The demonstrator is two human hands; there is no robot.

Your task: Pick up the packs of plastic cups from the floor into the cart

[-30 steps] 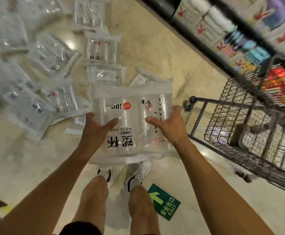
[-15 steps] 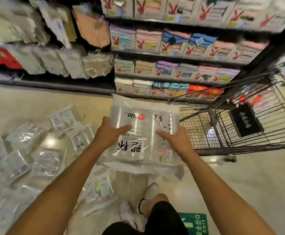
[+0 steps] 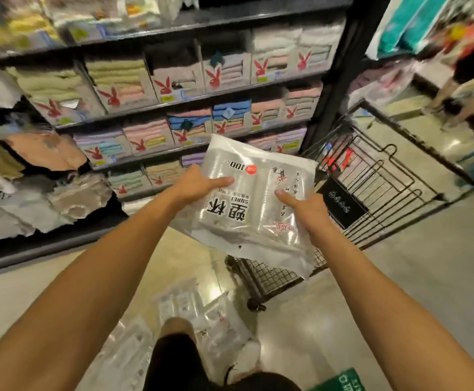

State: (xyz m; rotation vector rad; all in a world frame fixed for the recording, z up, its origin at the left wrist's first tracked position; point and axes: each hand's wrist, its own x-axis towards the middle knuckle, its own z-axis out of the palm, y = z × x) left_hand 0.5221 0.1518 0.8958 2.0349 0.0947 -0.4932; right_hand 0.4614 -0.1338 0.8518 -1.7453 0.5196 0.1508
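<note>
A clear pack of plastic cups (image 3: 254,198) with black Chinese lettering and a red dot is held up in front of me at chest height. My left hand (image 3: 195,184) grips its left edge, thumb on top. My right hand (image 3: 306,211) grips its right edge. The pack hangs over the near left corner of the black wire cart (image 3: 382,176), which stands to the right. More packs of cups (image 3: 202,314) lie on the floor by my feet, blurred.
Dark store shelves (image 3: 173,103) stacked with boxed towels fill the back and left. A person's legs (image 3: 461,88) stand at the far right beyond the cart. A green exit sticker (image 3: 343,382) is on the beige floor at the bottom right.
I have stood up and turned right. The pack has risen from just above the floor to over the cart's corner. Most floor packs have dropped out of view.
</note>
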